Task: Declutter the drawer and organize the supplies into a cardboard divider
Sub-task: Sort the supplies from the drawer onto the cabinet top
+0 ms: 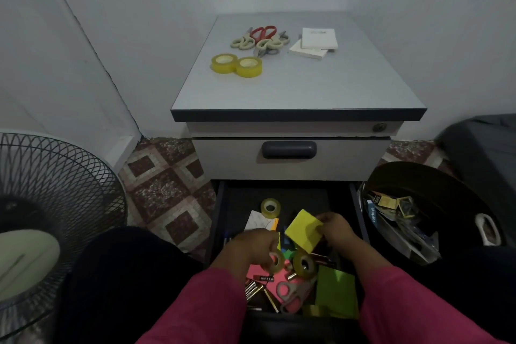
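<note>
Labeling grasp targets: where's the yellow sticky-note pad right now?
Head view: the square yellow sticky-note pad is held by the right hand above the open drawer, right of centre.

A wire-grilled fan (42,218) sits low on the left, over patterned floor tiles (164,187). On the right, a dark bin (435,184) holds packaging scraps, and pale walls (139,22) meet behind.

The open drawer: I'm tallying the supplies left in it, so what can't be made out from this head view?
- Front of the drawer: cut off by the frame's lower edge and covered by the sleeves.
- Items under the left hand and right hand: hidden.
- Pens and small metal pieces: too dark and small to count.
- Cardboard divider: not in view.
</note>
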### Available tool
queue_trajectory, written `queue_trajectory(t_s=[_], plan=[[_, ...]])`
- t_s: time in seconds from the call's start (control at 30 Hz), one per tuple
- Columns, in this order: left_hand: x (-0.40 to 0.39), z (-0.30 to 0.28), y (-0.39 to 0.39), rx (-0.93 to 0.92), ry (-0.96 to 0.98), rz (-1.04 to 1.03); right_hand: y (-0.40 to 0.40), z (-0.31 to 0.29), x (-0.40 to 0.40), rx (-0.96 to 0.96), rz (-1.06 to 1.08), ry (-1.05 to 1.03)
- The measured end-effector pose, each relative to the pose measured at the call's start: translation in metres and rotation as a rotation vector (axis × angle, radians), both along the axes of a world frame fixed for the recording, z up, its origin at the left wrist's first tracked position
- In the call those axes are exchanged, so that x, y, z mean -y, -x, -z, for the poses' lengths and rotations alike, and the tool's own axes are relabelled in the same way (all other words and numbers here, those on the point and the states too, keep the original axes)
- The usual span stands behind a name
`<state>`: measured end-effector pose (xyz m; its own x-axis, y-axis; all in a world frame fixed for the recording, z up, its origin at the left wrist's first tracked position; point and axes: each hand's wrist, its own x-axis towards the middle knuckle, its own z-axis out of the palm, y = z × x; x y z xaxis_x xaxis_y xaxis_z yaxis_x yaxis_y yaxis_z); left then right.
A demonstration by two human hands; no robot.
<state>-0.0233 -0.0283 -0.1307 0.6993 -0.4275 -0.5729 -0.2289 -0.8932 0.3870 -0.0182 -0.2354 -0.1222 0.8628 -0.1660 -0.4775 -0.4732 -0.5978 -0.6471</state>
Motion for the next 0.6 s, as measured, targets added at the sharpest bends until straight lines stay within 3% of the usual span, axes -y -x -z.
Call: queue_trajectory(t_s=[0.2, 0.37, 0.5, 0.6], plan=[[-0.001, 0.003, 0.003, 0.04, 0.092, -0.141, 0.003, -0.035, -0.004, -0.309, -0.405, 0.205], [0.005, 0.002, 0.004, 0.113, 0.07, -0.131, 0.011, -0.033, -0.004, -0.471, -0.698, 0.524], [0.009, 0.0, 0.001, 0.189, 0.05, -0.219, 0.016, -0.021, -0.006, -0.436, -0.733, 0.654], [0.01, -0.001, -0.003, 0.111, 0.01, -0.253, 0.016, -0.026, -0.008, -0.411, -0.672, 0.694]])
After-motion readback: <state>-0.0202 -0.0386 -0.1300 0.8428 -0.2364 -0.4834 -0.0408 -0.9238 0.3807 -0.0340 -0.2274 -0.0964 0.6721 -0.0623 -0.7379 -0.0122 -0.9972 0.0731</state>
